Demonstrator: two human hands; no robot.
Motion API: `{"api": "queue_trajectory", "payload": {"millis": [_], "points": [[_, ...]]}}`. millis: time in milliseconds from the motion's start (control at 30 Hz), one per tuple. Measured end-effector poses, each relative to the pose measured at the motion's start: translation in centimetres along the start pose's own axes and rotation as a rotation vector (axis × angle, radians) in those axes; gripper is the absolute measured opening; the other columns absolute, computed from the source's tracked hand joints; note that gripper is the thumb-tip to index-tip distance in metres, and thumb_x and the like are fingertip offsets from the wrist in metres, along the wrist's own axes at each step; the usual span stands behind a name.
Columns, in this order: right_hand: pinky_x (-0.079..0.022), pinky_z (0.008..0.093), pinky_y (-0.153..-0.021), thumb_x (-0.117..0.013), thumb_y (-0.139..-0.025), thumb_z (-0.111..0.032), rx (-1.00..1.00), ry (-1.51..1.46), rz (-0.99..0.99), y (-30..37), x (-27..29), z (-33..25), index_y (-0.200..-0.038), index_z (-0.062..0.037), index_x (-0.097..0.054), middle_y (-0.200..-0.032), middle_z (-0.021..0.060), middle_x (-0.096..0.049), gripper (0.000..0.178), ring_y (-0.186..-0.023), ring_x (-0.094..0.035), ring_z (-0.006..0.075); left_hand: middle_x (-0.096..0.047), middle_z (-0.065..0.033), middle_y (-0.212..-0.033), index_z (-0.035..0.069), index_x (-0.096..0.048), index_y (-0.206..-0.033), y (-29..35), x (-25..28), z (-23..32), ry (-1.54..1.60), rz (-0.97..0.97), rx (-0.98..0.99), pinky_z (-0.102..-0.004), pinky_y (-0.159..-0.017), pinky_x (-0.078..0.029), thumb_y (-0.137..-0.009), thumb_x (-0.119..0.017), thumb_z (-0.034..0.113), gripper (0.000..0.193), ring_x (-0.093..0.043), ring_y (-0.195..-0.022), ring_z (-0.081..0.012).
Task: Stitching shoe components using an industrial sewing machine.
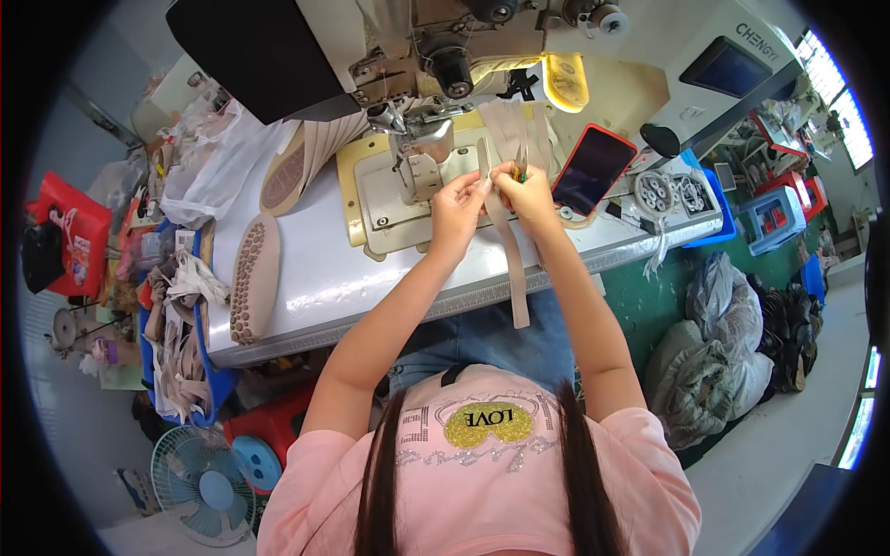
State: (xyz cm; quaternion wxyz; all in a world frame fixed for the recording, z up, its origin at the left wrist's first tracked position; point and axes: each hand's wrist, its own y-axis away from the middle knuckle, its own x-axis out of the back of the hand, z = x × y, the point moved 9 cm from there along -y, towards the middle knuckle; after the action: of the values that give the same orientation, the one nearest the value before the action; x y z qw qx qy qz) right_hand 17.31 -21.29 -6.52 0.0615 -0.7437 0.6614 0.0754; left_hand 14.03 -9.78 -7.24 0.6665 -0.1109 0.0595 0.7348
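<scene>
My left hand (456,211) pinches a narrow beige strap (514,269) between thumb and fingertips, just right of the sewing machine's presser foot (413,171). The strap's short end stands up above the fingers. Its long part hangs past the table's front edge. Close beside it, my right hand (528,196) is closed around a small pair of scissors (521,159), blades pointing away from me. The right fingers also lie against the strap; whether they grip it is hidden. More beige straps (505,125) lie behind the hands on the machine bed.
A red-edged phone (593,169) leans right of my right hand. Beyond it sits a tray of bobbins (654,193). Studded shoe sole (256,278) and stacked beige shoe parts (287,167) lie left. A blue bin of scraps (181,361) stands by the table's left end.
</scene>
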Motion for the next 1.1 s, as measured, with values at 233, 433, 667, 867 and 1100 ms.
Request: {"api": "queue_trajectory", "payload": {"millis": [233,433,667,867,1100], "points": [[-0.026,0.0181,-0.037,-0.062,-0.073,-0.014,0.018,0.031,-0.082,1.2,-0.3,-1.1,-0.076,-0.0017,-0.058,-0.052,-0.0017,-0.048,0.013,-0.04,-0.039,0.0047,-0.053,-0.0004,-0.062,-0.002,-0.05,-0.086,-0.1,0.0,0.8,-0.051,0.019,-0.054,-0.0175,-0.045,-0.036,-0.076,-0.059,0.007,0.016,-0.047,-0.054,-0.0037],[-0.028,0.0177,-0.038,-0.061,-0.074,-0.015,0.068,0.061,-0.093,1.4,-1.3,-1.7,-0.072,-0.003,-0.058,-0.052,-0.0016,-0.049,0.013,-0.041,-0.04,0.0041,-0.051,-0.0003,-0.063,-0.001,-0.049,-0.088,0.2,0.5,2.7,-0.112,-0.025,-0.131,-0.0178,-0.049,-0.038,-0.076,-0.059,0.006,0.017,-0.047,-0.056,-0.0042],[-0.032,0.0174,-0.04,-0.058,-0.077,-0.013,0.182,0.214,-0.22,3.5,-3.6,-4.3,-0.075,-0.0008,-0.057,-0.06,-0.001,-0.054,0.012,-0.046,-0.041,0.0023,-0.052,0.0026,-0.068,0.001,-0.052,-0.086,1.9,2.4,6.7,-0.052,0.125,-0.251,-0.0166,-0.052,-0.038,-0.08,-0.054,0.006,0.008,-0.046,-0.059,-0.0023],[-0.028,0.018,-0.037,-0.061,-0.076,-0.018,0.05,0.062,-0.262,3.3,-3.8,-5.7,-0.076,-0.0003,-0.057,-0.054,-0.0006,-0.049,0.018,-0.042,-0.038,0.0034,-0.051,0.0019,-0.065,0.003,-0.045,-0.079,2.7,0.9,7.9,-0.025,-0.064,-0.202,-0.0165,-0.049,-0.038,-0.078,-0.056,0.003,0.011,-0.046,-0.057,-0.0027],[-0.024,0.0193,-0.035,-0.057,-0.074,-0.012,-0.078,-0.131,-0.263,3.2,-4.7,-3.5,-0.071,-0.0015,-0.055,-0.053,-0.0005,-0.046,0.011,-0.04,-0.035,0.0043,-0.051,-0.0042,-0.073,0.005,-0.043,-0.077,3.7,1.5,10.0,-0.422,0.013,-0.567,-0.0242,-0.061,-0.04,-0.075,-0.057,0.001,0.014,-0.049,-0.066,-0.0146]]}}
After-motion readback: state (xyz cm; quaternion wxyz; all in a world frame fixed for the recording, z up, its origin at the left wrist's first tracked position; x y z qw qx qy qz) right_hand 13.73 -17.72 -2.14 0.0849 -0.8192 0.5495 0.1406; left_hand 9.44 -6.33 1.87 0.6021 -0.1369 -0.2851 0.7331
